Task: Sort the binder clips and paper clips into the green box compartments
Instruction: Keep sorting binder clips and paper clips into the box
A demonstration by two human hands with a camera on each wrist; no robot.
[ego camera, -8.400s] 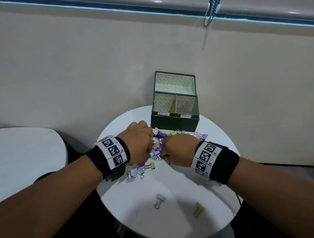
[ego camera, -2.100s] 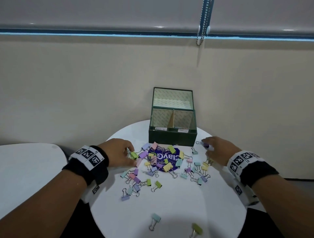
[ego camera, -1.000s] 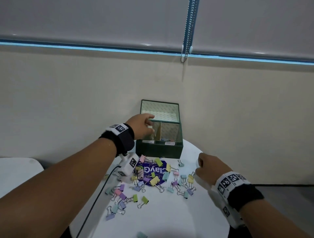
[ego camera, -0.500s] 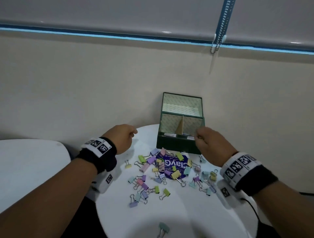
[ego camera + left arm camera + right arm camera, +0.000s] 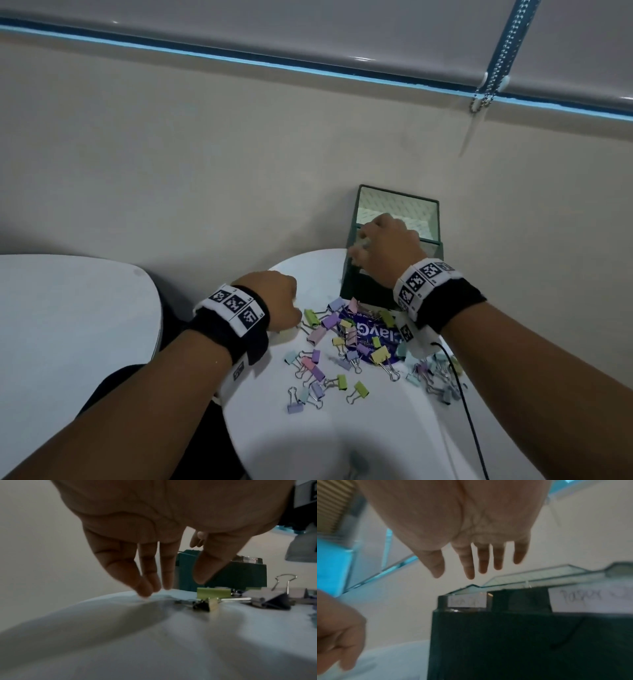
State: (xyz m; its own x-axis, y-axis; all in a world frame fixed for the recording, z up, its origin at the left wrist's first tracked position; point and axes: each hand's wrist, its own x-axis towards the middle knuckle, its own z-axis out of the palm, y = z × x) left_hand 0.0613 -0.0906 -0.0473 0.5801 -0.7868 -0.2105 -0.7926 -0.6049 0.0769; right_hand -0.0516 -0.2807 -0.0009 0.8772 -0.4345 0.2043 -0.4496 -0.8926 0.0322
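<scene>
The green box (image 5: 352, 281) stands open at the back of the round white table (image 5: 308, 428), with a left label (image 5: 465, 601) and a right "Paper" label (image 5: 590, 601) on its front. My right hand (image 5: 363, 246) hovers over its left front compartment; its fingers (image 5: 469, 566) are straight, spread and hold nothing. Several pastel binder clips (image 5: 329, 322) lie scattered in front of the box. My left hand (image 5: 291, 310) is at the pile's left edge. Its fingertips (image 5: 145, 591) touch the table, thumb apart, just short of a small yellow clip (image 5: 212, 603).
A blue printed packet (image 5: 370, 337) lies under the clips. A second white table (image 5: 68, 325) stands to the left across a dark gap. A black cable (image 5: 469, 411) runs from my right wrist over the table's right side. The wall is close behind the box.
My right hand has moved from the box's front right to above its left compartment and its fingers have straightened. My left hand has dropped onto the table by the pile.
</scene>
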